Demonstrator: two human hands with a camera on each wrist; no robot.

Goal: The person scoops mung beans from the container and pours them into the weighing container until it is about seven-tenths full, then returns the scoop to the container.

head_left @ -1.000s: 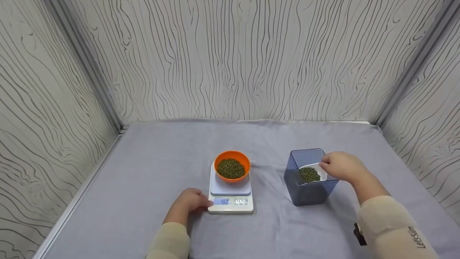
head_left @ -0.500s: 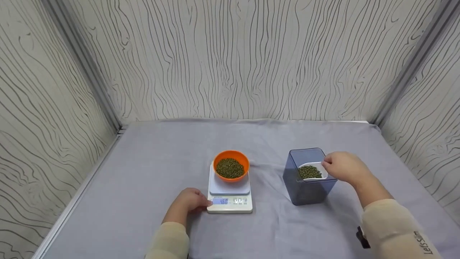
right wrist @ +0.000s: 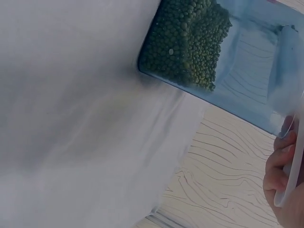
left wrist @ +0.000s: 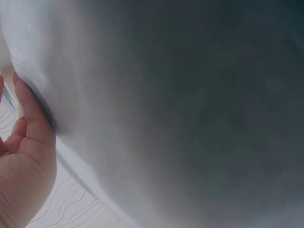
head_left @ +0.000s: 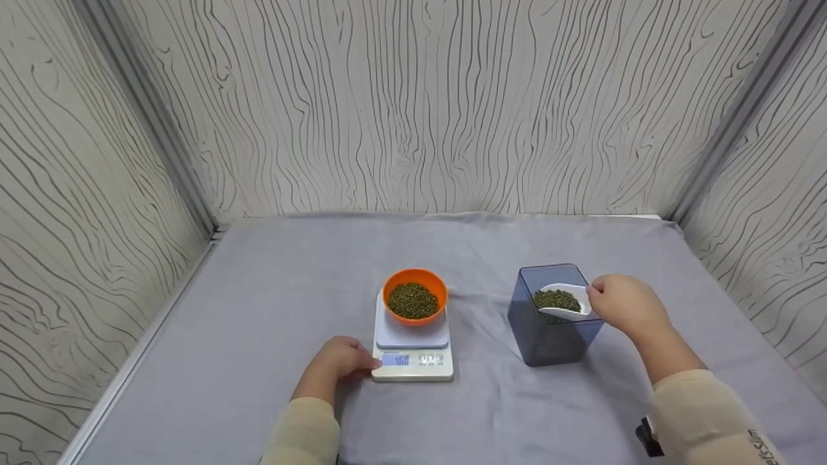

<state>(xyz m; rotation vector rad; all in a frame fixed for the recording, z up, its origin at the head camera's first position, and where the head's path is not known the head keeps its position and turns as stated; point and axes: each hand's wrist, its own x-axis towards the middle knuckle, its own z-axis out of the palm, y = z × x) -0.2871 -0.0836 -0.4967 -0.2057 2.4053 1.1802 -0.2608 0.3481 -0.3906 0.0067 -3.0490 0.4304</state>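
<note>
My right hand (head_left: 630, 307) grips the handle of a white scoop (head_left: 585, 303), its bowl heaped with small green beans (head_left: 557, 301) that look like mung beans. The scoop is over the mouth of a clear blue-grey bin (head_left: 557, 342). In the right wrist view, fingers curl round the scoop handle (right wrist: 295, 161), and more beans (right wrist: 190, 47) lie inside the bin. My left hand (head_left: 342, 358) holds the left edge of a white kitchen scale (head_left: 413, 371), thumb at the display's side. On its platform stands an orange bowl (head_left: 442, 284) of the same beans. The display appears to read 460.
A grey cloth (head_left: 291, 271) covers the table. Patterned panels (head_left: 413, 110) stand behind and at both sides, with metal posts (head_left: 148, 110) at the corners. The bin stands to the right of the scale, with a strip of cloth between them.
The scoop has risen within the bin mouth and shifted slightly right, with the right hand. Its beans now show more fully. The left hand, scale and orange bowl stay put.
</note>
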